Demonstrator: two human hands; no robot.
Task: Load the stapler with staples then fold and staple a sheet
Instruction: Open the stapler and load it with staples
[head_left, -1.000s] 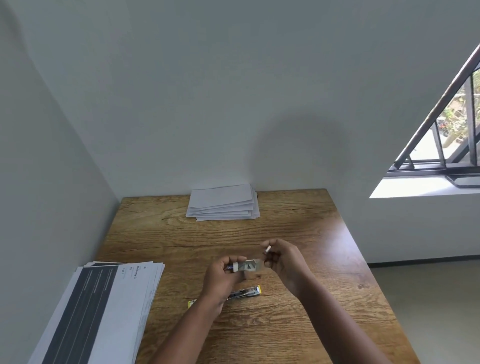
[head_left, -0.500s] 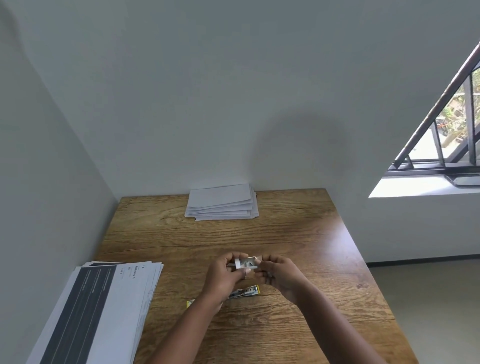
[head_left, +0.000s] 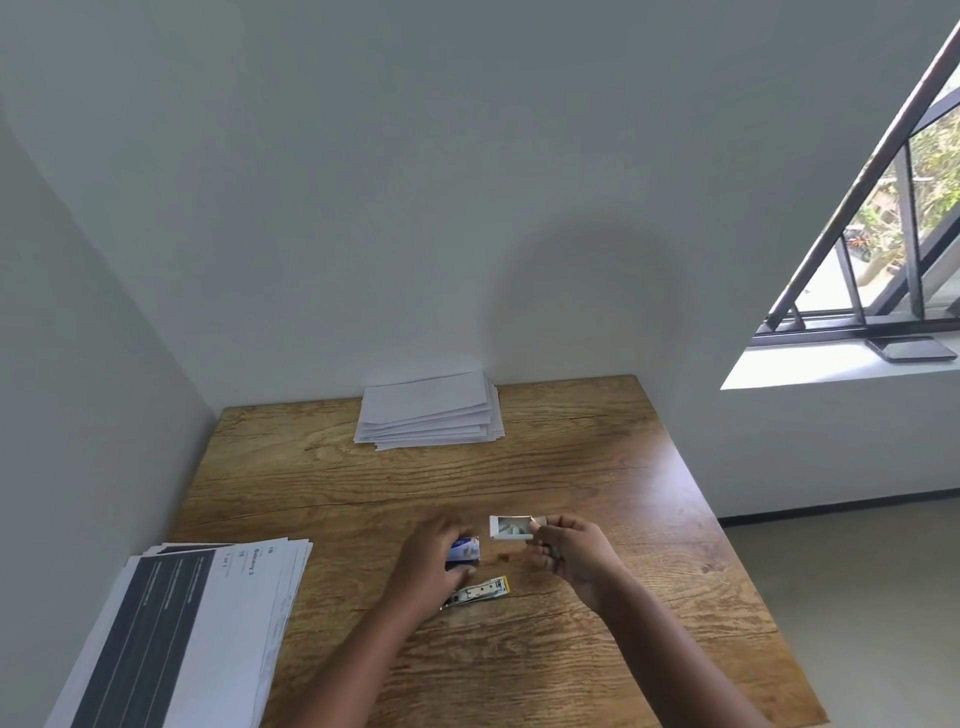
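On the wooden worktop (head_left: 597, 467) the stapler (head_left: 480, 591) lies unloaded; just behind it the left hand (head_left: 434, 558) grips the sleeve (head_left: 465, 551), the right hand (head_left: 574, 553) pinches the tray (head_left: 511, 528); loading, folding, stapling remain.

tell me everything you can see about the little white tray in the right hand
The white tray is the small inner drawer of a staple box, apparently thin card, pulled fully out of its blue sleeve. It is held above the table, open side tilted toward the camera, with greyish staple strips lying loose inside. The right hand pinches its right end; nothing else touches it.
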